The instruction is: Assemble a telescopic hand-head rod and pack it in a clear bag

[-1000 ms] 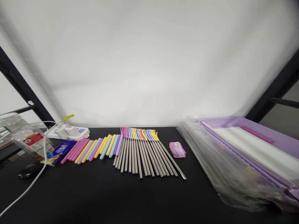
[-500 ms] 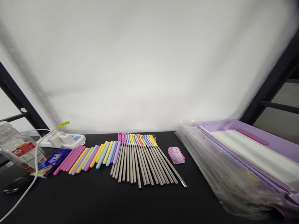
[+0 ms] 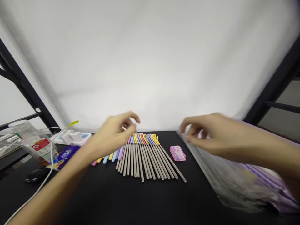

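two hands: left hand [image 3: 114, 132] loosely curled, empty, over metal straws [image 3: 145, 157]; right hand [image 3: 206, 132] grip unclear, at plastic bags [image 3: 225, 175].

Left hand [image 3: 112, 136] hides the coloured sleeves [image 3: 112, 155]; both hands blurred.

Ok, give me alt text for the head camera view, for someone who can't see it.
Two bare hands reach over a black table: the left hand above a row of metal straws, the right hand at a stack of clear plastic bags. A small pink packet lies between.
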Demonstrator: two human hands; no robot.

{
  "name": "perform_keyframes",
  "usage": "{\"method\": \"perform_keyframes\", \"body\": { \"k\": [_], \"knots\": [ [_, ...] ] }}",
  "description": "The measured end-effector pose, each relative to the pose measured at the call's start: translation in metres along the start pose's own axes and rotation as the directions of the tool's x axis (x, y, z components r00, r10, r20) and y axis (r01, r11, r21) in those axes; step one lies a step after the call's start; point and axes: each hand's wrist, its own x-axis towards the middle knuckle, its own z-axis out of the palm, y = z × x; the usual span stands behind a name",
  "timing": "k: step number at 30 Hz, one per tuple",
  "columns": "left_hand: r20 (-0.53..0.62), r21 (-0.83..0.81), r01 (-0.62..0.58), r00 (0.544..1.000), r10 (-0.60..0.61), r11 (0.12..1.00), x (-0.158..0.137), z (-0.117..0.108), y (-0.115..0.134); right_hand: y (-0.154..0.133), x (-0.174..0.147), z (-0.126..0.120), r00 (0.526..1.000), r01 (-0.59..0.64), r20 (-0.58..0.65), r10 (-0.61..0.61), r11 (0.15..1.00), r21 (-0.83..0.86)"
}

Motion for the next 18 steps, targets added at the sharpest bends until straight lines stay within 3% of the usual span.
{"method": "perform_keyframes", "body": {
  "k": [2, 4, 6, 12, 15, 18],
  "knots": [
    [0.094, 0.217, -0.034, 0.995, 0.014, 0.976, 0.014, 0.025, -0.013, -0.010, 0.024, 0.019, 0.987, 0.006, 0.160, 0.000, 0.999, -0.034],
    [0.048, 0.369, 0.022, 0.998, -0.043, 0.929, 0.022, 0.045, -0.032, -0.018, 0.053, 0.042, 0.961, -0.015, 0.271, 0.061, 0.986, -0.168],
    [0.025, 0.428, 0.072, 0.996, -0.091, 0.901, 0.023, 0.055, -0.053, -0.021, 0.077, 0.060, 0.931, -0.029, 0.350, 0.099, 0.979, -0.200],
    [-0.017, 0.444, 0.181, 0.981, -0.194, 0.878, 0.001, 0.049, -0.091, -0.005, 0.106, 0.090, 0.819, -0.121, 0.552, 0.158, 0.987, -0.104],
    [-0.064, 0.446, 0.205, 0.978, -0.198, 0.871, -0.006, 0.044, -0.099, 0.003, 0.110, 0.100, 0.789, -0.146, 0.592, 0.163, 0.986, -0.077],
    [-0.075, 0.431, 0.223, 0.975, -0.211, 0.874, -0.008, 0.039, -0.109, 0.010, 0.114, 0.106, 0.789, -0.216, 0.587, 0.181, 0.976, -0.010]
  ]
}}
